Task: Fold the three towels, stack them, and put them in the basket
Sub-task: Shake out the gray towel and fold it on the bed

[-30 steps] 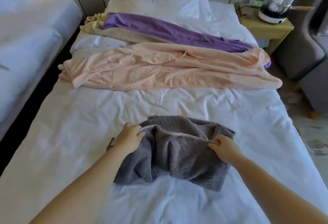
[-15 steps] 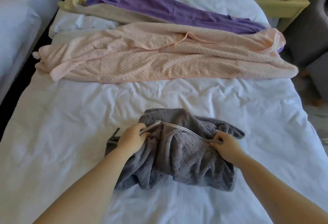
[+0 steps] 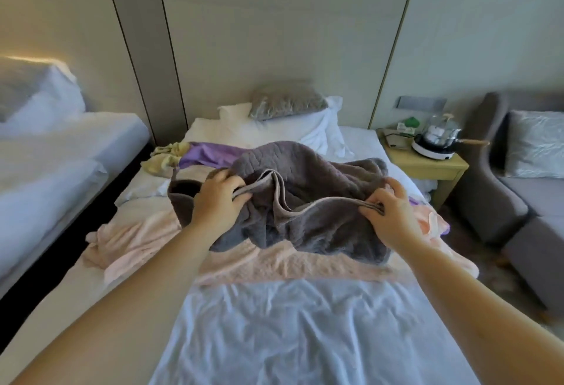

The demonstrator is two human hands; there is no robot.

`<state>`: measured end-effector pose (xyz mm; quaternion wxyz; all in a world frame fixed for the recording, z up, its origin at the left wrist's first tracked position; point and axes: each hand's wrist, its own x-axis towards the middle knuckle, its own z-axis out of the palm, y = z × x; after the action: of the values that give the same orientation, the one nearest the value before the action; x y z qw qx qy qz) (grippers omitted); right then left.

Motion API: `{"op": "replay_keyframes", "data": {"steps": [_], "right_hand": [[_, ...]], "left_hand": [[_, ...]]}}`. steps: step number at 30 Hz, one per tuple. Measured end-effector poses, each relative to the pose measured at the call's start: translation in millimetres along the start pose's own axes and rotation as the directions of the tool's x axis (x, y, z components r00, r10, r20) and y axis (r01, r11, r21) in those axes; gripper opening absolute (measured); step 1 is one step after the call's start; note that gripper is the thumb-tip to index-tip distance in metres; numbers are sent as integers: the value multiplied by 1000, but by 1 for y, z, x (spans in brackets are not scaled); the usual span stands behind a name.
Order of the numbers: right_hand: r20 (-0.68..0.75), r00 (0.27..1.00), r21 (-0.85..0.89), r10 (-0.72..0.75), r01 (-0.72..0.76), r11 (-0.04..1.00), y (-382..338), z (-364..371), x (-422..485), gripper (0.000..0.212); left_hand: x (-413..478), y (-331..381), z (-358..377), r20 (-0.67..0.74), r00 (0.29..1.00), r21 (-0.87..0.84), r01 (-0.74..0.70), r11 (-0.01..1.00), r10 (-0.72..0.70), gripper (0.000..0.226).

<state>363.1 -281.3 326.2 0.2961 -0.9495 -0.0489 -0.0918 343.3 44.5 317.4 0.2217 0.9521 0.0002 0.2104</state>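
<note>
The grey towel (image 3: 305,171) hides much of the purple towel (image 3: 207,154) behind it.

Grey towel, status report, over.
Fingers of left hand and right hand grip grey towel by its edge. Held up, bunched, unfolded. Beyond it, pink towel, purple towel lie on bed. No basket in view.
</note>
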Motion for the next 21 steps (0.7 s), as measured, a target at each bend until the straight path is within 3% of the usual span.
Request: {"op": "replay_keyframes", "data": {"steps": [3,6,10,13,17,21], "right_hand": [[-11,998,14,-62,62,998,9,16,-15,11],[94,995,87,-36,28,996,31,44,-49,18],[269,963,-84,7,16,996,73,81,-109,7],[428,902,-251,50,65,966,106,99,-157,11],[498,852,-368,161,39,929,147,109,-221,8],[509,830,-389,228,-15,921,178,111,-275,3]], "left_hand": [[-16,-14,11,76,997,41,31,999,-34,20],[-59,-35,34,234,965,-32,126,991,-115,15],[-133,-64,67,554,820,-13,180,984,-143,12],[-189,-77,89,706,702,21,119,993,-99,29],[-247,-83,109,824,563,41,62,997,-69,25],[-285,-79,122,856,514,48,26,998,-55,25]]}}
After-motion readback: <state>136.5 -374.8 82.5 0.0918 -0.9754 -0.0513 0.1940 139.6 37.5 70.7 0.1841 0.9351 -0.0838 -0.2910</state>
